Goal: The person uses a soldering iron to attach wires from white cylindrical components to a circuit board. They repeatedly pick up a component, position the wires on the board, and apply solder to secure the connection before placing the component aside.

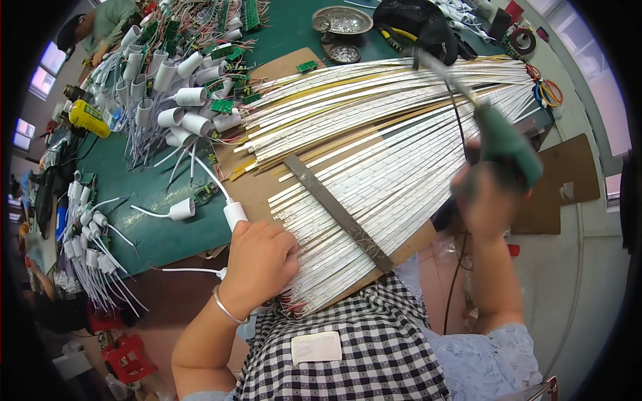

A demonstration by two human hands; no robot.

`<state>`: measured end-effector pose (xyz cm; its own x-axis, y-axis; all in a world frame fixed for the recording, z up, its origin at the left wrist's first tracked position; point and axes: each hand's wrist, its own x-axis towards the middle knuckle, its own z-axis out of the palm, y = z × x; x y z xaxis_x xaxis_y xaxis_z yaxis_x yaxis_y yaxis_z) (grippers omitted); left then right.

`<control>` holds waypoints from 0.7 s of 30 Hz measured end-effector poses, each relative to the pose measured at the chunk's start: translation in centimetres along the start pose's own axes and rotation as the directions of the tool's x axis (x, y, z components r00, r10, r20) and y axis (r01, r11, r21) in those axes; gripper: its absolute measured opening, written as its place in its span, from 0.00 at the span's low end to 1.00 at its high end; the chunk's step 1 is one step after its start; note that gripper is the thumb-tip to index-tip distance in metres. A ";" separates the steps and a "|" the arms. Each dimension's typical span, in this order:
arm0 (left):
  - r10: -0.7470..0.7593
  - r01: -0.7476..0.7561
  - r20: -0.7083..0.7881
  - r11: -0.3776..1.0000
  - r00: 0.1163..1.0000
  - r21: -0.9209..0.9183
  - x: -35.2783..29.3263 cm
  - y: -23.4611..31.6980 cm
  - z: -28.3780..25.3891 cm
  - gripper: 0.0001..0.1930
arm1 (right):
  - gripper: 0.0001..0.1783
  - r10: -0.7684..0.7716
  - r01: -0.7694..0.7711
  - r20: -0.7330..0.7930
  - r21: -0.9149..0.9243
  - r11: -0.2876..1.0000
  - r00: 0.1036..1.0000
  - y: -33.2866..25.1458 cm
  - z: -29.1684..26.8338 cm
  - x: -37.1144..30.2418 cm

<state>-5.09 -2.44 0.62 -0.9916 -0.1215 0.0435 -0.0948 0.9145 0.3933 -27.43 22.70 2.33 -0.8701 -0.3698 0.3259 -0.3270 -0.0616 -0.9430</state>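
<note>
My left hand (262, 257) is closed at the near left end of the fanned-out LED strips (394, 170). A white plastic sleeve (235, 212) with a white cable at its far end sticks out past its curled fingers; the hand hides the sleeve's near end. A second white cable (190, 270) shows beside the wrist. On the right, my right hand (491, 207) grips a green soldering gun (505, 144), raised over the strips with its long metal tip pointing far left. Motion blurs hand and gun. A dark metal bar (338, 212) lies across the strips.
White sleeves with circuit boards (190, 97) are heaped at the far left, more (87, 234) nearer. A single sleeve (182, 210) lies on the green table (157, 237). Metal dishes (342, 20) and a black bag (418, 27) stand behind. Another person (110, 27) is at the far left.
</note>
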 end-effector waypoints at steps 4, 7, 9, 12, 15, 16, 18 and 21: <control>0.005 -0.005 0.010 1.000 1.000 -0.013 -0.1 -0.2 -0.1 0.05 | 0.15 -0.221 0.224 -0.050 0.066 0.972 0.974 -1.0 3.5 8.5; 0.018 -0.018 0.008 1.000 1.000 0.017 0.0 0.0 -0.3 0.03 | 0.22 -0.433 0.427 -0.037 -0.106 0.898 0.901 2.5 6.9 15.9; 0.018 -0.019 -0.006 1.000 1.000 -0.017 -0.1 -0.2 0.1 0.04 | 0.22 0.032 -0.041 -0.039 -0.265 0.963 0.999 3.3 9.6 17.8; 0.013 -0.013 -0.024 1.000 1.000 0.004 -0.2 -0.5 0.0 0.04 | 0.18 -0.077 0.045 -0.097 -0.299 0.953 0.992 4.4 8.2 19.0; 0.022 -0.019 -0.089 0.999 0.996 0.037 -0.3 0.0 0.5 0.04 | 0.18 -0.092 0.095 0.085 -0.031 0.995 0.992 -0.3 4.8 14.1; 0.043 -0.035 -0.123 0.997 0.991 0.064 -0.4 0.2 0.5 0.04 | 0.16 0.010 -0.014 0.057 0.072 0.997 0.998 -1.8 3.9 11.5; 0.004 0.006 -0.108 0.996 0.994 0.086 -1.0 0.2 0.8 0.04 | 0.20 0.062 -0.074 0.091 0.135 0.988 0.994 -2.9 3.8 6.8; -0.014 0.025 -0.098 0.994 0.995 0.110 -1.0 0.4 0.4 0.04 | 0.24 0.204 -0.225 0.114 0.226 0.948 0.972 -3.0 2.5 0.8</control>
<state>-4.13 -1.82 0.38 -0.9768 -0.1716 0.1279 -0.1286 0.9482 0.2906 -26.20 20.24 5.30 -0.8707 -0.4778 0.1167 -0.0302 -0.1849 -0.9823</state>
